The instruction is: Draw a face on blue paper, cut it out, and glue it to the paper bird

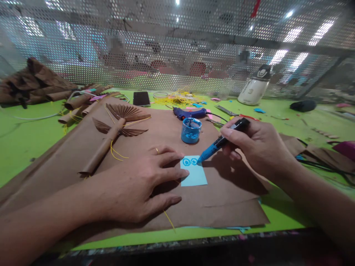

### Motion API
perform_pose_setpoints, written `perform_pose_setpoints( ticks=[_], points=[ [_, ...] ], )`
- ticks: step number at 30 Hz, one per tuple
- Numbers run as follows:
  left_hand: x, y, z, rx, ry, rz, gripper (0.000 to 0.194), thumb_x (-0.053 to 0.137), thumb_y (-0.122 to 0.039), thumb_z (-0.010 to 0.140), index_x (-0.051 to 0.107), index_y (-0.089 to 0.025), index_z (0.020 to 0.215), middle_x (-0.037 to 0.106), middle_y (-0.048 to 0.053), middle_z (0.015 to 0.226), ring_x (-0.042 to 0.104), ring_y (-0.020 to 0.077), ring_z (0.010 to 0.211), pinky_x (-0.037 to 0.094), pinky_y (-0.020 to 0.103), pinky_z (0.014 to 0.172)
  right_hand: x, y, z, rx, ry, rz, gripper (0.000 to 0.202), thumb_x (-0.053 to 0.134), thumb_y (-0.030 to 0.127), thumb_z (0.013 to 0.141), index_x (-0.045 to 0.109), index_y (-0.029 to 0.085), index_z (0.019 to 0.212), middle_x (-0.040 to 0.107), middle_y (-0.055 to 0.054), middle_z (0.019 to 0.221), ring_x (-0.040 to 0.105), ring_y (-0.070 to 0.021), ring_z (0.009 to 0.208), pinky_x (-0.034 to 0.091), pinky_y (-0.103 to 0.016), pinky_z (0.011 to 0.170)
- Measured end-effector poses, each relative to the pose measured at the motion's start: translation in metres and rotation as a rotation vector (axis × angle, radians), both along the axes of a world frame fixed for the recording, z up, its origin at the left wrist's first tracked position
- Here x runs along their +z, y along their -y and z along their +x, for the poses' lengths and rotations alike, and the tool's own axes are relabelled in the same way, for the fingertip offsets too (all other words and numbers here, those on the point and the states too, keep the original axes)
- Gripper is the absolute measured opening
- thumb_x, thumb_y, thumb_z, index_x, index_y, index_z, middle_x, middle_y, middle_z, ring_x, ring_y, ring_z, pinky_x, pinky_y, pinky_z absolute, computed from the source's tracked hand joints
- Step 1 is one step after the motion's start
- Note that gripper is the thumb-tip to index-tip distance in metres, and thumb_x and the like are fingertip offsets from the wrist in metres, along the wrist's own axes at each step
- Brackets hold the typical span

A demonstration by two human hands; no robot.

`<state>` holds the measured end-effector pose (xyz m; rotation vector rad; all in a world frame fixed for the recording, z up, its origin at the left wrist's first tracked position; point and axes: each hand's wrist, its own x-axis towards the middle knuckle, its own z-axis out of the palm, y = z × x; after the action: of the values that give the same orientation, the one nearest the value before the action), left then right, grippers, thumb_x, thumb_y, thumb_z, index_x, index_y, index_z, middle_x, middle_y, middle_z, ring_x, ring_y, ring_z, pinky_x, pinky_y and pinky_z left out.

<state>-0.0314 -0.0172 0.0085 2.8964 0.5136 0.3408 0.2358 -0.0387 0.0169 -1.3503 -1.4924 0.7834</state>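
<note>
My right hand [249,144] grips a blue paint marker [219,144], its tip touching a small light-blue paper square [194,177]. Two blue ringed circles, each with a dot in the middle, are drawn along the paper's upper part. Flat on the brown paper sheet [227,199] lies my left hand [155,177], fingers spread, with fingertips on the left edge of the square. Just behind the square stands a small jar of blue paint [191,130]. To the left is a brown rolled-paper figure [109,144] with pleated fan wings and yellow strings.
A blue glue gun [191,113], scissors [230,111], a phone [141,99] and tangled yellow string [177,99] lie toward the back. A white bottle [255,87] stands at the back right, before a perforated metal screen [166,51]. Crumpled brown paper [33,83] sits far left.
</note>
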Motion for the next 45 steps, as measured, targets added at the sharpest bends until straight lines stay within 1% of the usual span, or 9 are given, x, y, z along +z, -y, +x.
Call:
perform_pose_setpoints(
  ticks=[4,9,13,18,25,30,36,41,45],
  points=[
    [0.0009,-0.0005,0.0002,-0.003,-0.004,0.005,0.035,0.057,-0.037,0.093,0.066,-0.020,0.122,0.062,0.016,0.130,0.055,0.0352,0.120,0.044,0.053,0.101,-0.0015,0.0002,0.0006,-0.021,0.036,0.056,0.030,0.064,0.040,0.089,0.061,0.017,0.070,0.059,0.001,0.050,0.053,-0.0094,0.041,0.044,-0.020,0.041],
    [0.0003,-0.0003,-0.0002,-0.001,0.000,0.011,0.035,0.056,-0.038,0.093,0.065,-0.020,0.122,0.062,0.016,0.130,0.055,0.0351,0.119,0.044,0.053,0.100,-0.0028,0.0015,0.0002,-0.008,0.124,0.104,0.027,0.064,0.042,0.090,0.063,0.017,0.078,0.059,0.002,0.051,0.053,-0.0095,0.040,0.045,-0.019,0.040],
    [-0.0008,0.0001,-0.0008,-0.001,-0.008,0.007,0.036,0.055,-0.039,0.093,0.065,-0.021,0.124,0.061,0.016,0.131,0.055,0.0348,0.119,0.043,0.054,0.102,-0.0011,0.0023,-0.0001,0.023,0.143,0.118,0.030,0.063,0.041,0.091,0.060,0.018,0.072,0.059,0.002,0.050,0.054,-0.0091,0.041,0.045,-0.019,0.042],
    [0.0005,0.0000,-0.0005,-0.010,-0.003,0.007,0.035,0.056,-0.037,0.093,0.066,-0.020,0.122,0.062,0.015,0.130,0.056,0.0339,0.117,0.042,0.053,0.103,0.0000,0.0041,-0.0007,0.021,0.128,0.070,0.030,0.061,0.037,0.092,0.061,0.017,0.070,0.057,0.002,0.049,0.053,-0.0086,0.040,0.044,-0.019,0.041],
    [0.0004,0.0003,-0.0013,0.008,-0.004,0.008,0.036,0.057,-0.039,0.093,0.066,-0.022,0.123,0.062,0.015,0.128,0.056,0.0340,0.119,0.043,0.051,0.103,-0.0056,-0.0003,0.0009,0.010,0.116,0.214,0.032,0.064,0.041,0.091,0.061,0.017,0.070,0.059,0.003,0.049,0.052,-0.0075,0.040,0.044,-0.017,0.041],
    [0.0001,-0.0001,-0.0008,0.007,-0.008,0.008,0.037,0.057,-0.039,0.093,0.066,-0.021,0.123,0.062,0.016,0.129,0.055,0.0347,0.120,0.042,0.052,0.102,-0.0045,0.0003,0.0001,0.034,0.174,0.233,0.023,0.064,0.036,0.091,0.062,0.018,0.076,0.059,0.004,0.050,0.053,-0.0080,0.040,0.045,-0.017,0.039],
    [0.0000,-0.0004,0.0000,-0.011,0.008,0.016,0.035,0.057,-0.037,0.093,0.066,-0.020,0.122,0.063,0.016,0.129,0.057,0.0329,0.117,0.041,0.051,0.104,-0.0041,0.0029,0.0001,0.071,0.205,0.281,0.025,0.062,0.032,0.092,0.059,0.019,0.071,0.058,0.004,0.049,0.052,-0.0078,0.039,0.043,-0.019,0.039],
    [-0.0007,0.0001,-0.0006,0.000,0.009,0.025,0.036,0.056,-0.038,0.094,0.065,-0.021,0.123,0.062,0.015,0.130,0.057,0.0330,0.117,0.041,0.052,0.104,-0.0052,0.0023,-0.0009,0.038,0.158,0.249,0.023,0.063,0.035,0.091,0.062,0.020,0.074,0.057,0.004,0.047,0.052,-0.0086,0.037,0.044,-0.019,0.037],
    [-0.0008,-0.0003,-0.0002,-0.001,0.004,0.033,0.037,0.056,-0.039,0.094,0.066,-0.020,0.124,0.062,0.016,0.130,0.056,0.0342,0.119,0.043,0.052,0.102,-0.0044,0.0017,-0.0009,0.033,0.178,0.284,0.025,0.063,0.034,0.092,0.061,0.020,0.072,0.058,0.004,0.049,0.052,-0.0073,0.040,0.044,-0.018,0.040]
  ],
)
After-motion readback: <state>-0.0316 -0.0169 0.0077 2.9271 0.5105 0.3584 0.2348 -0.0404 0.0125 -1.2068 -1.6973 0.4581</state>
